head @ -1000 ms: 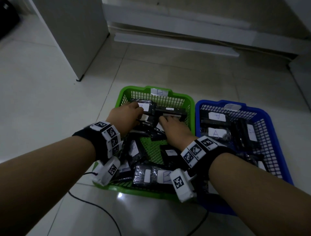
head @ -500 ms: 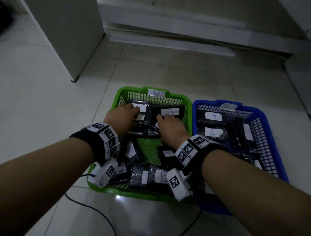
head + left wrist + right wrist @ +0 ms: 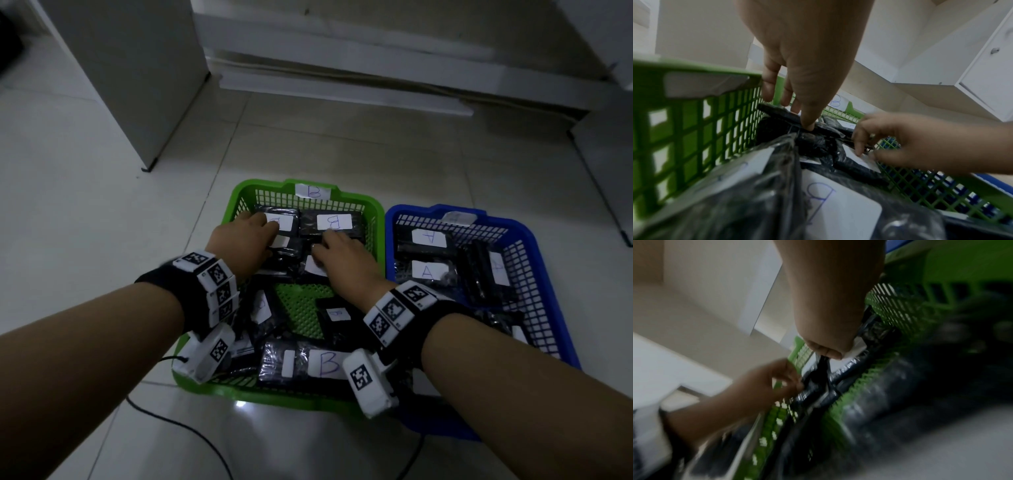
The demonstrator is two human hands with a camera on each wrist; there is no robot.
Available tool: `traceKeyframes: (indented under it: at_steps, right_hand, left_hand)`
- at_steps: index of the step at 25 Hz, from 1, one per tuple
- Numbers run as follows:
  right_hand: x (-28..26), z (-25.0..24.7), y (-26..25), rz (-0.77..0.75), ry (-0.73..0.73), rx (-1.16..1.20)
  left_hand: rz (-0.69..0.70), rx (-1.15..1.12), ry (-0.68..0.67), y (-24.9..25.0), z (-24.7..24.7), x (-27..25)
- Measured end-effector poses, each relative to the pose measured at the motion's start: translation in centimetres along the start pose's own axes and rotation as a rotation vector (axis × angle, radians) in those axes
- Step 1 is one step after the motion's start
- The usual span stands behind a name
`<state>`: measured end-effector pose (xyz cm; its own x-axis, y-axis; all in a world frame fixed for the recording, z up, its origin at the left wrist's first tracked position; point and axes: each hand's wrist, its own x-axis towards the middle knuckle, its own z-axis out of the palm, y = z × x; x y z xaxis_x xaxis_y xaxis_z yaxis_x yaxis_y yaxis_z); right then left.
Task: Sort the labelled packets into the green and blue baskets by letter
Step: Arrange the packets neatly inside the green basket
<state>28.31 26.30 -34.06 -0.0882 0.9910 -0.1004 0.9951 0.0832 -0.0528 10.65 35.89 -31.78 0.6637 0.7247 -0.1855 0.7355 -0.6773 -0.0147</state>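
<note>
Packets fill both baskets: B-labelled in the green basket [image 3: 375, 205], A-labelled in the blue basket [image 3: 534, 240]. Left hand [image 3: 241, 243] and right hand [image 3: 342, 255], fingers extended, tidy packets; sorting looks nearly finished.

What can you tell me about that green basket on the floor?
The green basket is plastic, with lattice walls and floor, sitting on pale tiles against a blue basket. A white tag marked B sits on its far rim. Black wrapped packets with white labels lie inside, several reading B. Both hands, left and right, rest on packets at its far end.
</note>
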Motion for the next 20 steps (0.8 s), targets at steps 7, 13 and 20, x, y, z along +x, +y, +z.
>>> traceKeyframes:
  at_steps: [7, 13, 20]
  right_hand:
    - [1.4, -1.4, 3.3, 0.122, -0.061, 0.088]
    - [-0.2, -2.0, 1.8, 0.2, -0.038, 0.051]
    - [-2.5, -2.6, 0.6, 0.126, -0.279, -0.103]
  left_hand:
    - [0.508, 0.086, -0.052, 0.9, 0.1, -0.3]
    - [0.491, 0.15, -0.083, 2.5, 1.6, -0.2]
    - [0.414, 0.051, -0.039, 2.2, 0.4, -1.0]
